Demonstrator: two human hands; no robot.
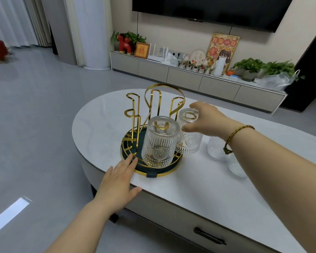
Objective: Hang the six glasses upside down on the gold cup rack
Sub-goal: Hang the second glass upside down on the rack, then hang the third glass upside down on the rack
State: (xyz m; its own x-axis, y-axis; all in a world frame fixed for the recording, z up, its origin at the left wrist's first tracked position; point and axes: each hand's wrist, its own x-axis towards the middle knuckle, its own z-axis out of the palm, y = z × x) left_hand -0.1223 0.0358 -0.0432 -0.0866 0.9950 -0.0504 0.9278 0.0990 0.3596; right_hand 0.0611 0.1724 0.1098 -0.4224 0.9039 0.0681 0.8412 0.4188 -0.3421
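The gold cup rack (135, 114) stands on a dark round tray with a gold rim (164, 173) on the white table. One ribbed clear glass (160, 141) hangs upside down on the nearest prong. A second upside-down glass (189, 143) sits on the prong to its right, and my right hand (204, 119) is over its base, fingers curled around the top. My left hand (119, 181) lies flat and open on the table, fingertips touching the tray's front-left rim. Two more glasses (214, 148) (235, 167) stand on the table, partly hidden behind my right forearm.
The oval white table (102, 128) has a drawer with a dark handle (209, 235) at its front. Behind it runs a low TV cabinet (184, 77) with plants, frames and a router. Grey floor lies to the left.
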